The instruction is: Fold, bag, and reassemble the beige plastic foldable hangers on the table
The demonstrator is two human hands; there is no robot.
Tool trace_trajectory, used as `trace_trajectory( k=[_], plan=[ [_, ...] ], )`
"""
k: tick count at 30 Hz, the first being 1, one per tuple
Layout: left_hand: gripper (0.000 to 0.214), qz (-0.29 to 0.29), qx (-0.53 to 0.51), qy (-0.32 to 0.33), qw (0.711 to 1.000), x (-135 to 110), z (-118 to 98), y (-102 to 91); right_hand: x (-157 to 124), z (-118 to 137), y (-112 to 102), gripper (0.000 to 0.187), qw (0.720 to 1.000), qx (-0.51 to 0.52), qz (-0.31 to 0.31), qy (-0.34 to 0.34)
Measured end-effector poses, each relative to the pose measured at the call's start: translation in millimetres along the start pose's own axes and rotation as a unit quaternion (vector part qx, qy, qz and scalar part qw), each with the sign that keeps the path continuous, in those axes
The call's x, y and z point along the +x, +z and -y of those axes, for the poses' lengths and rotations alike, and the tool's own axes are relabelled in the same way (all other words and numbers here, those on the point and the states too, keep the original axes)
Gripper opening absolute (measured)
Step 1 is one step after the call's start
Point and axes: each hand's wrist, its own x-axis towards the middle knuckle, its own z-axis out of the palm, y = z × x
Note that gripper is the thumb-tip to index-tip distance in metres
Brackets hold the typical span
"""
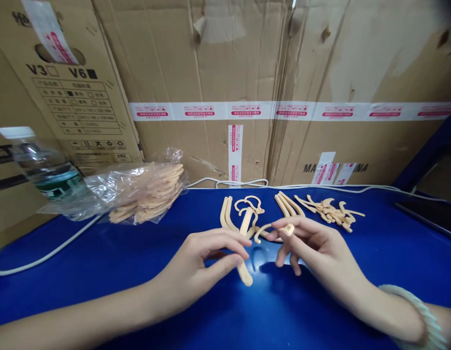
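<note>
My left hand (207,260) pinches a long beige plastic strip (244,253) between thumb and fingers, a little above the blue table (137,272). Just to its right, my right hand (309,240) pinches a small curved beige hook piece (274,228) that reaches toward the strip's upper end. Behind the hands lie loose beige parts: curved strips (225,216), looped hooks (249,204), more strips (287,204) and a heap of small pieces (331,211).
A clear plastic bag of beige parts (145,192) lies at the back left beside a water bottle (43,165). A white cable (240,183) runs along the table's rear. Cardboard boxes (247,73) wall the back. A dark flat object (429,214) lies at the right.
</note>
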Motion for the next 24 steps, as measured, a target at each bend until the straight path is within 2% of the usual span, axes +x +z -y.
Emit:
trace_trajectory(
  k=[3, 7, 10, 13, 15, 17, 19, 24],
  plan=[
    [0.008, 0.001, -0.097, -0.08, 0.992, -3.7, 7.7, 9.2, -5.8, -3.2, 1.5, 0.028, 0.996, 0.078, 0.017, 0.045],
    [0.004, 0.003, -0.161, -0.115, 0.98, -3.9, 12.3, 13.7, -7.8, -4.1, 3.6, 0.032, 0.988, 0.13, 0.014, 0.088],
    [0.024, -0.019, -0.219, -0.146, 0.965, -4.0, 12.7, 15.5, -6.3, -5.6, 4.6, 0.034, 0.991, 0.105, 0.002, 0.079],
    [0.04, -0.045, -0.276, -0.147, 0.949, -4.0, 14.7, 16.5, -4.7, -8.2, 5.6, 0.039, 0.991, 0.109, 0.003, 0.08],
    [0.044, -0.052, -0.279, -0.15, 0.947, -3.7, 15.9, 16.6, -4.3, -9.7, 6.2, 0.045, 0.989, 0.123, 0.007, 0.087],
    [0.034, -0.041, -0.274, -0.16, 0.948, -3.7, 16.1, 16.3, -4.3, -10.8, 6.5, 0.046, 0.988, 0.128, 0.009, 0.089],
    [0.024, -0.031, -0.27, -0.163, 0.948, -4.2, 15.4, 16.0, -4.5, -11.5, 6.1, 0.041, 0.988, 0.122, 0.016, 0.094],
    [0.02, -0.041, -0.241, -0.142, 0.959, -6.3, 13.3, 15.6, -4.9, -11.1, 4.6, 0.026, 0.988, 0.097, 0.054, 0.104]
  ],
)
